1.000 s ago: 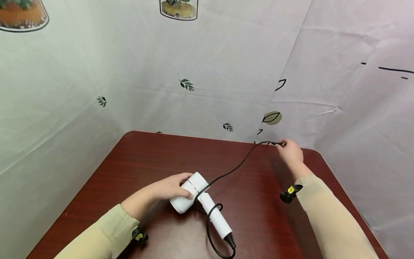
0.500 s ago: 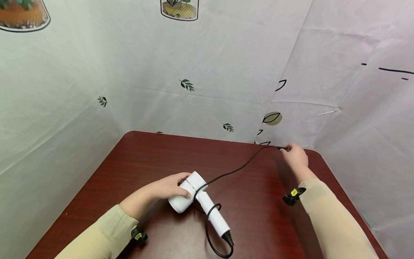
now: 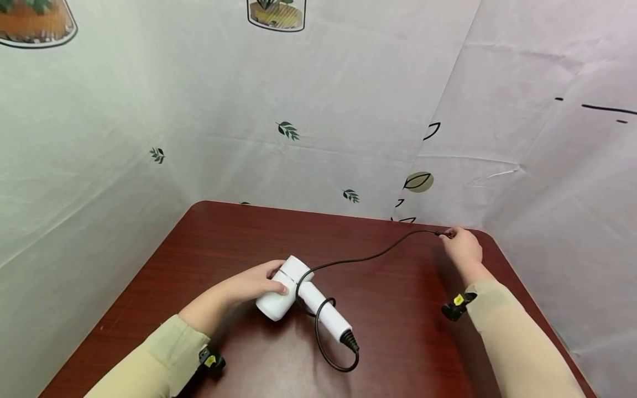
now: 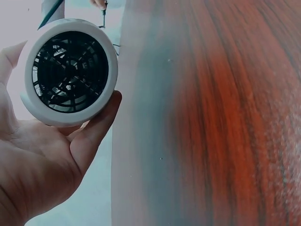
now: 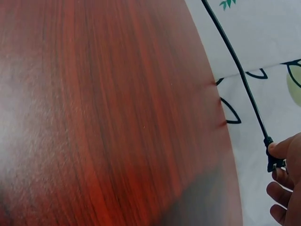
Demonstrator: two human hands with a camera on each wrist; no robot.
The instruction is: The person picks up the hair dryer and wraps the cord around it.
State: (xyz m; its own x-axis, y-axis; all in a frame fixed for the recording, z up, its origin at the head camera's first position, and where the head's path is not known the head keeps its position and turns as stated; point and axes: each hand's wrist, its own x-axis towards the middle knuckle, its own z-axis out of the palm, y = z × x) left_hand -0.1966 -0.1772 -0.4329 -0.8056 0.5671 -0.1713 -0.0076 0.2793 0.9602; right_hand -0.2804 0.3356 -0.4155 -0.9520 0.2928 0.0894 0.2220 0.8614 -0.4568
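A white hair dryer [image 3: 325, 312] is in the middle of the head view, its handle pointing toward the lower right. My left hand [image 3: 251, 283] grips the dryer's barrel, thumb on the near side. In the left wrist view the round black intake grille [image 4: 70, 71] faces the camera, with fingers and thumb around the white housing. The dryer's black cord [image 3: 373, 256] loops around the handle and runs to the right. At its far end my right hand [image 3: 464, 247] pinches the black plug [image 5: 273, 160] between thumb and fingers, above the table's far right corner.
The dark red wooden table [image 3: 239, 237] has rounded far corners. White cloth walls [image 3: 239, 110] printed with leaves and plant jars stand behind it and on both sides. Small black wrist cameras [image 3: 211, 362] hang at both sleeves.
My right hand has moved right and a little nearer with the plug, drawing the cord along. The dryer has shifted slightly left and farther up the view in my left hand.
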